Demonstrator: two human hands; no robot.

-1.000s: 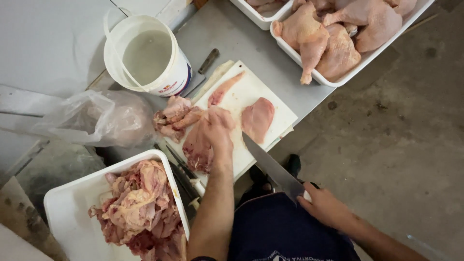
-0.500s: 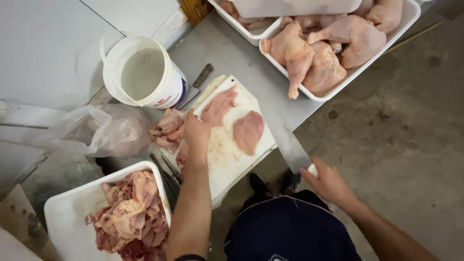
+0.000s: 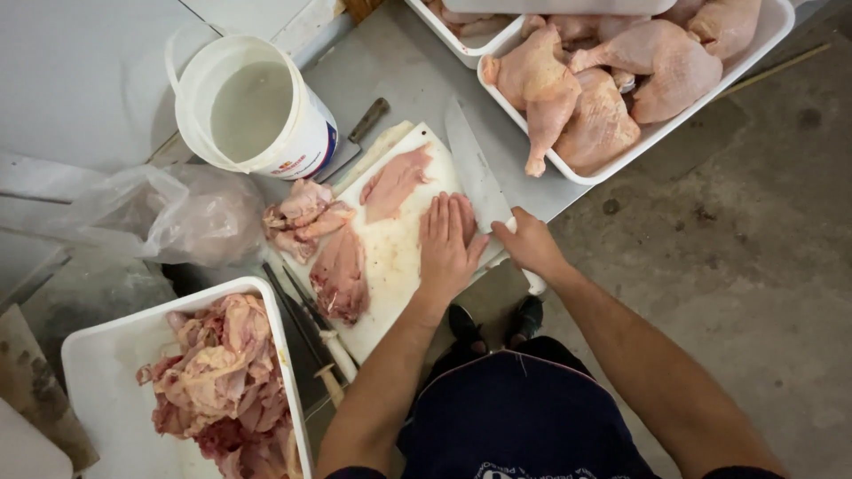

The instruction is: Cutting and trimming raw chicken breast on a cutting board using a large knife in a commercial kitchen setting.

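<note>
— Grey counter (image 3: 399, 80), white cutting board (image 3: 390, 257) on it. What was the left hand (image 3: 448, 244) doing?

— It lay flat on the board, fingers (image 3: 444, 213) pressed together, covering a piece of meat.

— And the right hand (image 3: 531, 244)?

— Its fingers were curled round the handle of a knife (image 3: 475, 168), blade flat beside the left hand. Chicken fillets (image 3: 364, 231) lay left of it.

The person is wearing a dark navy apron or shirt with fine stitched seams running down it (pale printed lettering is showing at the bottom edge). Both forearms are showing bare, the left hand (image 3: 446, 246) and right hand (image 3: 530, 244) ungloved. Dark shoes are peeking out below.
</note>
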